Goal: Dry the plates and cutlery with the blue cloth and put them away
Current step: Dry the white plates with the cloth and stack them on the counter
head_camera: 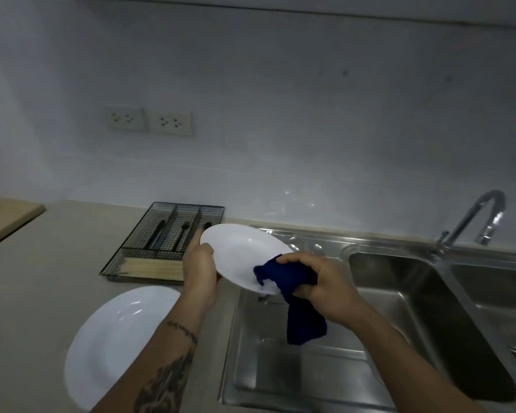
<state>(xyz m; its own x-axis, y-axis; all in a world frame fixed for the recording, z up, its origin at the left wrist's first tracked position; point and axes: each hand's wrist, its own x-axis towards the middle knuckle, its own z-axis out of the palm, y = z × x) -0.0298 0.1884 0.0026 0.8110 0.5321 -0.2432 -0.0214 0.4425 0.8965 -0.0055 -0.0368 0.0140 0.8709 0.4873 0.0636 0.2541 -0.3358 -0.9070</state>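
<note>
Nearest, low on the beige countertop [42, 293]: a round white plate [113, 338] lying flat, partly covered by the tattooed left forearm.

Above it, the left hand [201, 275] grips the left rim of a second round white plate [239, 254], thumb curled over the upper face and fingers behind. This plate is held tilted in the air, over the stainless steel draining board [295, 374] beside the counter.

The right hand [319, 289] clutches a dark blue cloth [292, 296] — fingers curled round the bunched fabric, pressing it against the held plate's lower right edge. A loose end of the cloth hangs down below the hand.

To the right, the deep stainless steel sink basin [423, 317]; a second basin edge shows at far right.

Further back on the counter, a black wire-mesh cutlery tray [167, 242] with dark-handled cutlery [158, 234] in the rear compartments and pale wooden chopsticks [152, 268] across the front one.

Behind the sink — a curved chrome tap [477, 216]. On the pale wall, two white double sockets [148, 120].
</note>
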